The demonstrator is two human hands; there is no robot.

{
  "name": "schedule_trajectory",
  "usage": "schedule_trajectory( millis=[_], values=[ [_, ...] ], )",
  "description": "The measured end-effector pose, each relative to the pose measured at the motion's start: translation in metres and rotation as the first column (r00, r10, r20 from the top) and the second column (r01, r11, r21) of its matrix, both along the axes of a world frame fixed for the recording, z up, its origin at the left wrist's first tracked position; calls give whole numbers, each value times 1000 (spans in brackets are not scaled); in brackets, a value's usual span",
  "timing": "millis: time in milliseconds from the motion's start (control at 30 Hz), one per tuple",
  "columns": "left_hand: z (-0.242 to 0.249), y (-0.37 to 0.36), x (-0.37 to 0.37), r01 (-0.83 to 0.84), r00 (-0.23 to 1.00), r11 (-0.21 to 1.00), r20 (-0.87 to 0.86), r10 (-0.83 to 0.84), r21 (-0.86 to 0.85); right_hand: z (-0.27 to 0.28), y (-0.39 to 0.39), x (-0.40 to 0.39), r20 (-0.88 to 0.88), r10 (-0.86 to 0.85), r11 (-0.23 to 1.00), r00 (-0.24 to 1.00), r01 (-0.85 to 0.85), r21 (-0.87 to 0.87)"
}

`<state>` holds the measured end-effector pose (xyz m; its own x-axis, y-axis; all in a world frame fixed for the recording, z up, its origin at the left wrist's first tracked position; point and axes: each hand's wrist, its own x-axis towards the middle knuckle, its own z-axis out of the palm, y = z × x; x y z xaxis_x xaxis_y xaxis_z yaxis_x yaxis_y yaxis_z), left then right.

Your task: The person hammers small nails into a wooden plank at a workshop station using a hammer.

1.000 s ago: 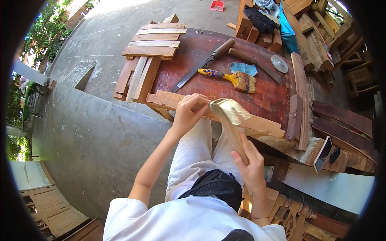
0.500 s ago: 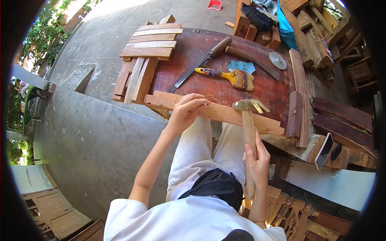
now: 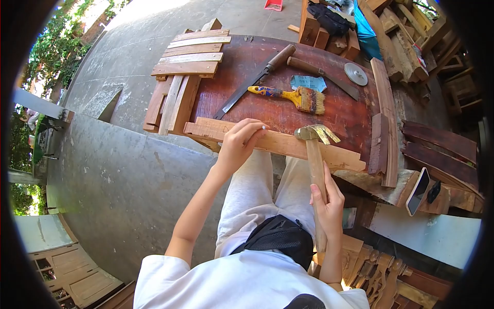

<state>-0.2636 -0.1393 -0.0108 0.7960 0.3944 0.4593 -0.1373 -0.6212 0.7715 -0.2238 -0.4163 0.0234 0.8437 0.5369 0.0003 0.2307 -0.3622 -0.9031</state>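
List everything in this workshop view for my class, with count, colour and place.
Hammer: one, brassy head, wooden handle, right hand
Wooden strip: one, light brown, table's near edge
Table: one, reddish, centre
Bladed tools: two, wooden handles, table
Paintbrush: one, yellow, table
Paper: one, blue, table
Disc: one, silvery, table
Slats: several, brown, table's left end
Timber: uncountable, brown, upper right
Phone: one, dark screen, right
Waist bag: one, black, lap
Left hand: one, pinching something tiny, bright
Right hand: one, around handle

The claw hammer (image 3: 315, 154) has a shiny metal head and smooth wooden handle; the paintbrush's (image 3: 310, 101) bristles look rough, the tabletop (image 3: 231, 69) glossy, scuffed wood.
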Motion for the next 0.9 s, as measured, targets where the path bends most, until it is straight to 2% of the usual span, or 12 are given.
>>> schedule_trajectory(
  millis=[100,200,300,400,433,500,533,600,667,733,833,900],
  values=[
    [-3,4,0,61,993,984,86,-76,167,1,1,0,2,-6,1000,1000,6,-11],
    [-3,7,-3,87,991,984,89,-101,153,2,1,0,-7,-6,1000,1000,6,-14],
    [-1,2,-2,-23,999,1000,-26,23,-15,1,1,-1,-10,-12,1000,1000,12,-10],
    [1,-3,0,-5,993,962,114,-27,273,-3,-1,1,29,-3,1000,1000,4,-18],
    [-1,-3,0,-7,993,962,114,-25,273,-5,-2,1,60,5,999,998,-3,-35],
    [-2,-2,-2,-6,997,993,72,-2,114,-3,-1,1,90,16,999,996,-11,-51],
    [2,-2,-3,-42,999,999,27,42,-1,4,1,0,2,0,998,1000,0,-59],
    [2,-4,-2,-68,997,998,30,68,-10,5,2,0,-85,-19,998,996,13,-67],
    [-2,-8,-3,-91,995,996,31,92,-23,-4,-1,0,24,-6,999,1000,8,-45],
    [-8,-9,-4,-110,977,934,135,164,-341,2,0,0,-21,-12,999,1000,11,-51],
    [-8,-2,-3,-93,960,848,179,215,-521,-3,-2,0,-23,-17,998,1000,15,-59],
    [-7,-2,-6,-92,978,888,129,167,-450,-5,-2,1,25,-9,998,1000,10,-59]
  ],
)
